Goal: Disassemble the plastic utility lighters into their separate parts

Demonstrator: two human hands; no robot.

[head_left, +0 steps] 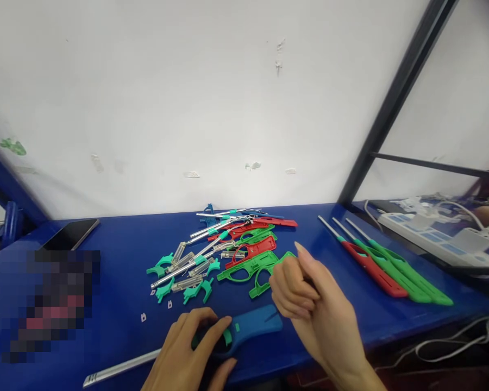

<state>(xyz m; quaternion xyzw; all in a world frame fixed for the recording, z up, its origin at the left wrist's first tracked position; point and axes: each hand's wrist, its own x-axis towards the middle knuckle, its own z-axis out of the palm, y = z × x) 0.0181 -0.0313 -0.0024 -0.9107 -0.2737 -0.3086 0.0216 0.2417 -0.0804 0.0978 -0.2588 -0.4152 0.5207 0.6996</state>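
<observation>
My left hand [191, 347] is wrapped round a long-nosed lighter with a blue handle [258, 323], close to the table's front edge. Its silver metal tube [126, 366] points to the left, and a green trigger [227, 338] shows beside my fingers. The trigger guard is partly covered by my left hand. Just above the handle's right end, my right hand [309, 304] is curled into a fist with the thumb up. Nothing shows in the fist. Behind my hands lie loose lighter parts: green handle halves [248, 266], a red handle half [255, 250] and teal triggers [198, 291].
Three whole lighters, one with a red handle [375, 269], lie at the right. Clear fuel tanks [187, 283] and metal tubes [183, 269] are heaped mid-table. A phone [71, 234] lies at the left, a power strip [424, 231] beyond the frame post [391, 108].
</observation>
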